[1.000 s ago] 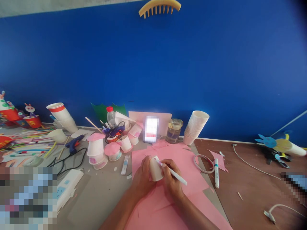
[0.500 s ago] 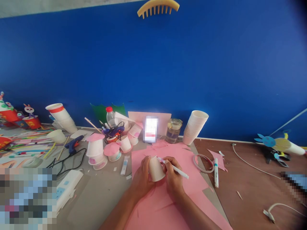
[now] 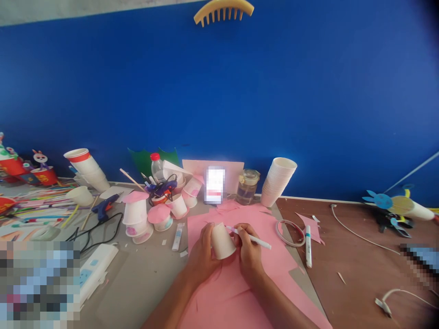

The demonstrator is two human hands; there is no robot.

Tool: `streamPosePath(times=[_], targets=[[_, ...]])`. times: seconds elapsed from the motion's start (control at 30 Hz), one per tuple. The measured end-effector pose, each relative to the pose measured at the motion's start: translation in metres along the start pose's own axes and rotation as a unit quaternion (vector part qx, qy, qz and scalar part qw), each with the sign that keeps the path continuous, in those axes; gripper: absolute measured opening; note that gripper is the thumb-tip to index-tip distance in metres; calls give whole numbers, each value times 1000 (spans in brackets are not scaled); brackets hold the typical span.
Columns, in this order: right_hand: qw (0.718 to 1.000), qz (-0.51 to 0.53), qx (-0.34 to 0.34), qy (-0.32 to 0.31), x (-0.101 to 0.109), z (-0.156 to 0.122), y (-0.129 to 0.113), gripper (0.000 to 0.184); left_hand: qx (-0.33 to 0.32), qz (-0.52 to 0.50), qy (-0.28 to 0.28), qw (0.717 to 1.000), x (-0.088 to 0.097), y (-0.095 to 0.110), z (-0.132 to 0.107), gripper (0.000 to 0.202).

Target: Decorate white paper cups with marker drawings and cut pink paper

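My left hand point(image 3: 204, 253) is wrapped round a white paper cup point(image 3: 222, 242), which it holds tilted above pink paper point(image 3: 222, 299). A white marker pen point(image 3: 255, 239) is pinched in my right hand point(image 3: 248, 249). The pen's tip points left, close to the upper side of the cup; whether it touches cannot be made out. Behind the hands, a phone point(image 3: 214, 185) with a bright blurred screen leans on a pale pink board point(image 3: 234, 176).
To the right are a glass jar point(image 3: 247, 187), stacked paper cups point(image 3: 279, 180), a tape roll point(image 3: 279, 233) and another marker point(image 3: 308, 246). Leftward stand cups with pink paper tops point(image 3: 135, 212), a glue gun point(image 3: 104, 206) with its black cord, and a power strip point(image 3: 94, 274).
The right hand and pen have shifted very slightly right, away from the cup. My left hand still holds the cup in nearly the same place.
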State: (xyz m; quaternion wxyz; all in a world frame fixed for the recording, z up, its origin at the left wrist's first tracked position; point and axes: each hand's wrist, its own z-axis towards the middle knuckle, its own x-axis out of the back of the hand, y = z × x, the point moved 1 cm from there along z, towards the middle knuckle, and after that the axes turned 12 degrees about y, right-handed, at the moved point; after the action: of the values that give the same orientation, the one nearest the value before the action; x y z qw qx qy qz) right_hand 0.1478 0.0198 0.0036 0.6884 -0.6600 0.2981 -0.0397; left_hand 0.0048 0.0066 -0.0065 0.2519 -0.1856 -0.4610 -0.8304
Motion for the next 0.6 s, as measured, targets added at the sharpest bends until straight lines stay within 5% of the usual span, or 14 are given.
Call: streamPosePath(times=[0.6], targets=[[981,-98,144,-85,5,-13,-2,19,11,53,30,998,-5,-6,-1,68]])
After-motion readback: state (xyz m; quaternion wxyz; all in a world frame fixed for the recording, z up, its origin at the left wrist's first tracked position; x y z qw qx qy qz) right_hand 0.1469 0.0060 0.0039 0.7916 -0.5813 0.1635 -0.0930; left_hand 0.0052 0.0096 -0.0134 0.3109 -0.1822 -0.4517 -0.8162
